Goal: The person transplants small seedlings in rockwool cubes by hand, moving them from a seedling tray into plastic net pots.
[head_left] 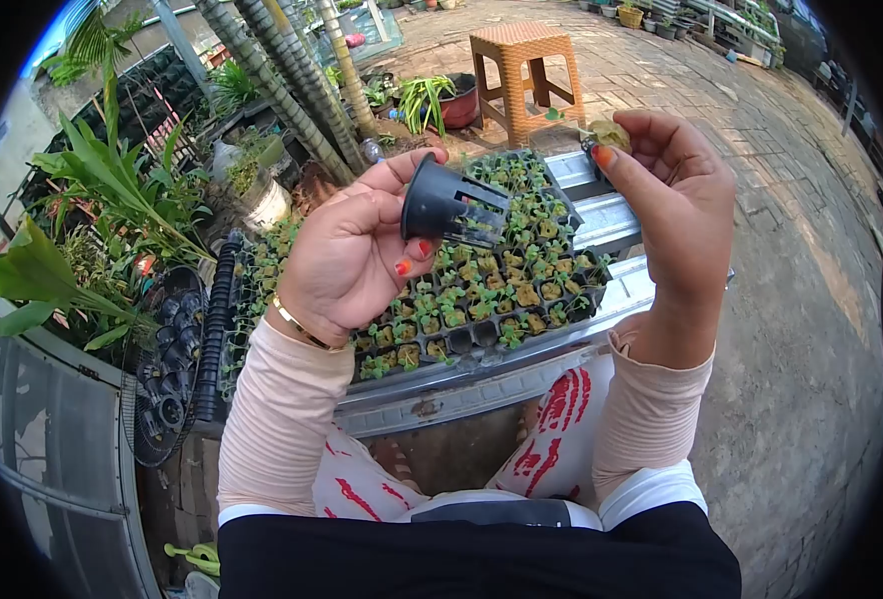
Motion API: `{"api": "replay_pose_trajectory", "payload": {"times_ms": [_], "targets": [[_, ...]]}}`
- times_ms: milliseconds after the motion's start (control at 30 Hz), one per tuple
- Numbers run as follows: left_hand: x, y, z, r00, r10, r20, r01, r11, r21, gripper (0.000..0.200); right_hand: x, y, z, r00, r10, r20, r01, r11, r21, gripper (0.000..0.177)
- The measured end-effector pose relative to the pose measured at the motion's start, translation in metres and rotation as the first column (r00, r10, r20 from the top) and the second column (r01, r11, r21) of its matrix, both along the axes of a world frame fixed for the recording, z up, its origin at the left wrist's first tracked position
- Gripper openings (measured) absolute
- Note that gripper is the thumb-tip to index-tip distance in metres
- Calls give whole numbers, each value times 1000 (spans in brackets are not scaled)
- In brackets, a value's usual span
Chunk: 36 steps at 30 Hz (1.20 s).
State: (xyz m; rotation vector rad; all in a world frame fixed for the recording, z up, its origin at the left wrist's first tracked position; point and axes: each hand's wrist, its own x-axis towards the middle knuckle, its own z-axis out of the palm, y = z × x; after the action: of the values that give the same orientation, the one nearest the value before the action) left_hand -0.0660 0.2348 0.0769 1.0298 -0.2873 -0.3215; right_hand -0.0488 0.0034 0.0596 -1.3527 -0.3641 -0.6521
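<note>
My left hand grips a black slotted net cup, tilted on its side with its slotted end pointing right. In my right hand, raised at the upper right, thumb and fingers pinch a seedling plug with a small green leaf sticking out to the left. The cup and the plug are apart. Below both hands lies a black seedling tray full of small green seedlings in brownish plugs; a couple of its front cells hold no plug. My left hand and the cup hide part of the tray.
A long stack of black net cups stands left of the tray, beside a dark mesh basket of loose cups. The tray rests on a metal rack. Beyond it stand a woven stool, a red-brown pot and palm trunks.
</note>
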Motion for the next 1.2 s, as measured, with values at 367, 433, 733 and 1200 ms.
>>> {"api": "replay_pose_trajectory", "payload": {"times_ms": [367,433,733,1200], "targets": [[-64,21,-35,689,619,377,-402,759,-512,23,-38,144,-8,953,57,296,-1,982,-187,26],[-91,62,-36,640,512,572,-422,857,-295,32,-38,130,-1,956,124,266,-100,990,-104,26],[-145,110,-159,931,-353,-93,206,297,932,25,-41,112,-6,973,102,206,-62,980,-191,30],[-157,15,-387,443,-873,-202,29,-212,977,67,-33,65,-5,974,-8,225,85,938,-336,32]]}}
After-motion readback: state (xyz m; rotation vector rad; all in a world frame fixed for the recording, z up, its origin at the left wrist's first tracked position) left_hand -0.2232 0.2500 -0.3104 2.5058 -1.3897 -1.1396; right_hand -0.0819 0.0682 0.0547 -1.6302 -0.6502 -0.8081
